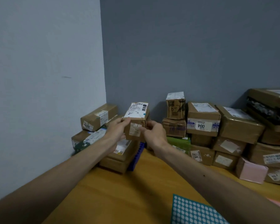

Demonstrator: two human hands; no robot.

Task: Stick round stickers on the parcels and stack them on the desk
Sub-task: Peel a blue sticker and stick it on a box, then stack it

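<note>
Cardboard parcel (pixel 134 125), between left hand (pixel 116 129), right hand (pixel 153 135)

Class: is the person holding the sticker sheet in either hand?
No: the sticker sheet lies on the desk; left hand and right hand grip a parcel.

A white label (pixel 202 126) on the front of a brown parcel (pixel 202 116) in the right stack shows bold digits, 004 as seen. A taped label (pixel 87 126) on the upper left parcel (pixel 98 116) bears handwriting, perhaps 3007. The held parcel (pixel 135 126) has pen strokes and a barcode, both unreadable. Other labels are too blurred.
</note>
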